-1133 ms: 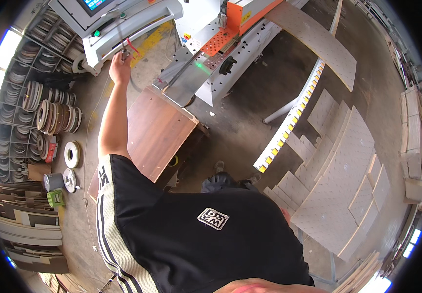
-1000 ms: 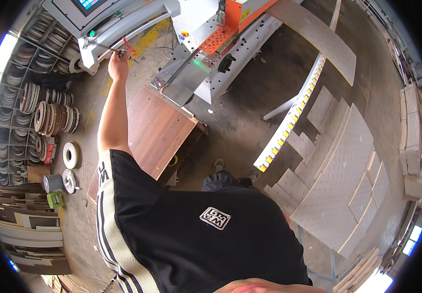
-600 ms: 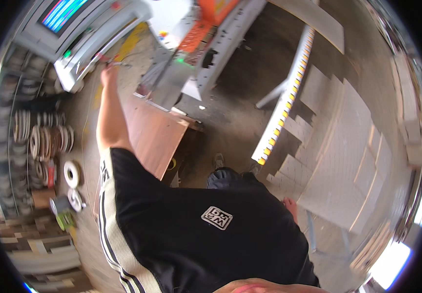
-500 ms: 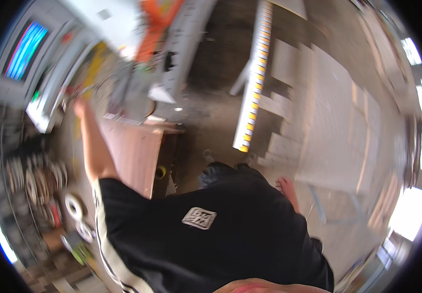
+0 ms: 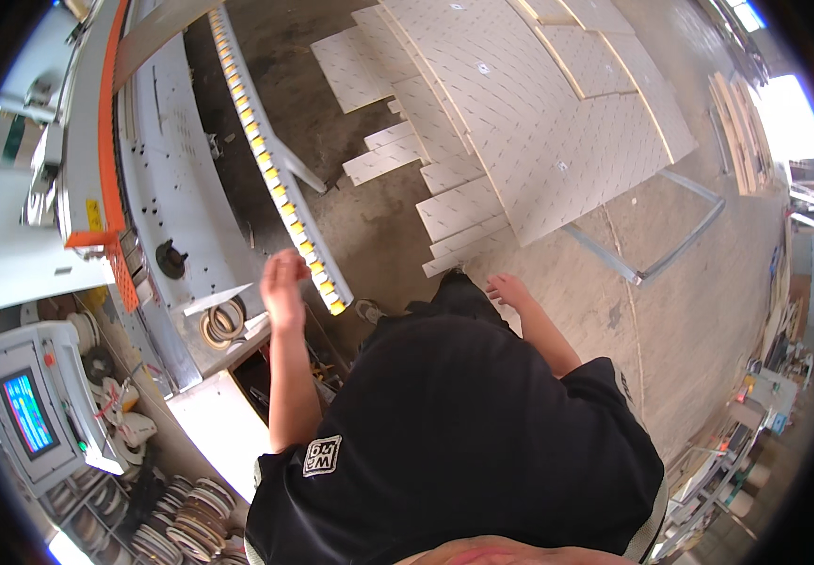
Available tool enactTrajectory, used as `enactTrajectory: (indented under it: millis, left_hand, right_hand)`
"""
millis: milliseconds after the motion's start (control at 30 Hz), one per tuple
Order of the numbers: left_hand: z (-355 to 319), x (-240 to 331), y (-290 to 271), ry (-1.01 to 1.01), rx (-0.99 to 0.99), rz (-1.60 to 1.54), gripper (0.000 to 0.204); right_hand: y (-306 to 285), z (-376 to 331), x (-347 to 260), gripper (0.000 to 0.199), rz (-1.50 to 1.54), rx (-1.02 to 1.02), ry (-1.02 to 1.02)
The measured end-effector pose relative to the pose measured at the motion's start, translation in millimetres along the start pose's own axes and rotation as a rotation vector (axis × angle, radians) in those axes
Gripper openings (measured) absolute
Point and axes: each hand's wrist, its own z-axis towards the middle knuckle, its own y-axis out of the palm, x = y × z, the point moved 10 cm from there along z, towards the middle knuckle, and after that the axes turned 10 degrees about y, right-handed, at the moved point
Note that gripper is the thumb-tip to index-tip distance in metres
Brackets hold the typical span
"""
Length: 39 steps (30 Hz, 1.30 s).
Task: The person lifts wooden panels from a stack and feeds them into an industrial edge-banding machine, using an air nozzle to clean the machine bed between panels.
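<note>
My left hand [image 5: 284, 287] is raised beside the near end of a long rail of yellow rollers [image 5: 280, 193]. Its fingers are loosely bent, and nothing shows in them; whether the fingertips touch the rail I cannot tell. My right hand [image 5: 508, 290] hangs in front of my right hip with relaxed fingers a little apart and holds nothing. Ahead of it lie stacked pale boards [image 5: 468, 207] of differing sizes. Left of my left hand runs the grey bed of a long machine [image 5: 167, 169] with an orange strip [image 5: 108, 122].
A control panel with a lit screen [image 5: 28, 411] stands at the left, above racks of edging rolls [image 5: 195, 518]. Coiled bands [image 5: 223, 323] lie at the machine's near end. A grey metal frame [image 5: 640, 277] rests on the floor at the right, with wooden strips [image 5: 734, 137] farther off.
My view has turned to the right, so rail and boards sit farther left. My left arm, stretched toward the control panel before, is now bent beside the roller rail. The right hand stays low.
</note>
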Motion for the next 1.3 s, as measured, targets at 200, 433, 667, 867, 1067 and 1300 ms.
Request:
enactTrajectory:
  millis: [200, 433, 667, 867, 1067, 1300]
  left_hand:
    - [-50.1, -177.8, 250.0, -0.542, -0.708, 0.139, 0.029]
    - [-60.3, -404.8, 426.8, -0.917, -0.763, 0.3, 0.031]
    - [-44.8, -525.1, 550.5, -0.876, -0.545, 0.3, 0.035]
    - [-42.8, -509.9, 557.6, -0.841, -0.481, 0.215, 0.04]
    - [-36.6, -463.4, 507.4, -0.773, -0.489, 0.181, 0.034]
    - [-21.6, -326.3, 392.8, -0.717, -0.315, 0.263, 0.023]
  right_hand:
    - [-73.2, 68.3, 23.5, 0.04, 0.055, -0.072, 0.04]
    - [-147.0, 56.0, 93.5, 0.038, 0.42, -0.004, 0.169]
    - [-180.9, 28.3, 230.7, 0.041, 0.37, 0.133, 0.289]
    - [-186.1, 20.8, 239.8, 0.043, 0.235, 0.144, 0.385]
    - [-212.1, 68.8, 171.5, 0.038, 0.432, 0.042, 0.315]
    - [-285.5, 157.4, 119.2, 0.044, 0.725, 0.193, 0.213]
